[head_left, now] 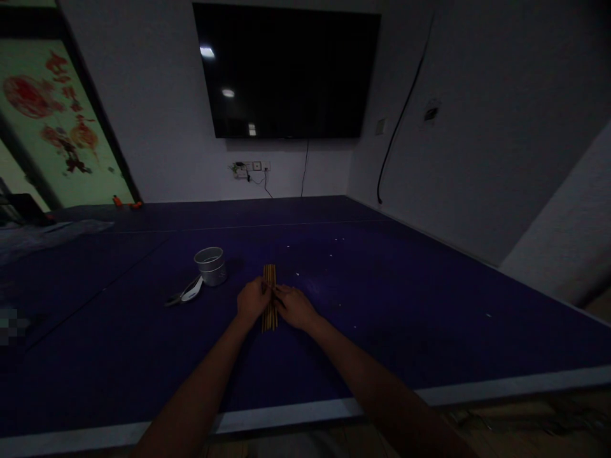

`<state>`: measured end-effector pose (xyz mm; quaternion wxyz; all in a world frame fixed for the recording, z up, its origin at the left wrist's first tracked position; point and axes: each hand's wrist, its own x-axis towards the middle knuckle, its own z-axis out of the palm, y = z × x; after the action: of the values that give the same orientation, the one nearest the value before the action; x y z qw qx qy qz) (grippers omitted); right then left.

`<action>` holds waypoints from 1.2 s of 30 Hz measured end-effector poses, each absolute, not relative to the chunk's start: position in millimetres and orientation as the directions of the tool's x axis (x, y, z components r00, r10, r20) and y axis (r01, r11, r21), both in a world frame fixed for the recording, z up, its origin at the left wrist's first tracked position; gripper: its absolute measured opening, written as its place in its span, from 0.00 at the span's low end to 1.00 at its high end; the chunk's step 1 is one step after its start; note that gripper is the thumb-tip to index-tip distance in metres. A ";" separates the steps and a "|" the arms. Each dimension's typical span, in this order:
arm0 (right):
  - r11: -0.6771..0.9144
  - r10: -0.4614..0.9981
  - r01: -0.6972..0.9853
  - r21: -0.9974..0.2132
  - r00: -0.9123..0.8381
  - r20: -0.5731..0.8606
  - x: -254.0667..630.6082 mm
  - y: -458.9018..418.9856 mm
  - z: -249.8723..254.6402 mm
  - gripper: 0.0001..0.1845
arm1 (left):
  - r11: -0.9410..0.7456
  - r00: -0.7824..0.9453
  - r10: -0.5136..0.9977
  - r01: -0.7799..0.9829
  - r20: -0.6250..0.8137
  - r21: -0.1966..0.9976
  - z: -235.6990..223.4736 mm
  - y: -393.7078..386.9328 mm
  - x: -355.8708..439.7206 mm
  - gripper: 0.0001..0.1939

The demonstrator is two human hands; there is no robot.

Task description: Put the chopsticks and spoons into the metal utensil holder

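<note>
A bundle of thin yellow-brown sticks [270,275] lies on the dark blue table [405,305], pointing away from me. My left hand [252,299] is closed on the bundle's left side. My right hand [293,306] presses its fingers against the bundle's right side. Both hands meet at the middle of the sticks and hide that part. The dim light makes the fingers hard to read.
A small metal cup [210,265] stands left of the bundle, with a pair of scissors [186,293] lying beside it. A dark wall screen [286,70] hangs behind the table. The table's white front edge [286,416] is close to me.
</note>
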<state>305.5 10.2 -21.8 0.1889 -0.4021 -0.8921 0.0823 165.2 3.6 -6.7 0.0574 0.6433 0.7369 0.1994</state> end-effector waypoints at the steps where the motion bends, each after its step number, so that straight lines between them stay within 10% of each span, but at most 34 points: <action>1: 0.659 0.752 0.690 -0.299 -0.601 0.270 305.5 10.0 -21.7 0.21 | 0.099 -0.172 0.970 0.926 0.171 0.364 -6.6 3.7 164.8 0.14; 36: 0.611 0.791 0.704 -0.362 -0.558 0.251 305.6 16.9 -24.1 0.17 | -0.002 -0.025 0.994 0.971 0.110 0.241 -3.4 -0.5 173.3 0.15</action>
<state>305.6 16.9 -24.1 0.1972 -0.4269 -0.8756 0.1103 173.3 -0.5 -3.4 0.0460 0.6966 0.7049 0.1255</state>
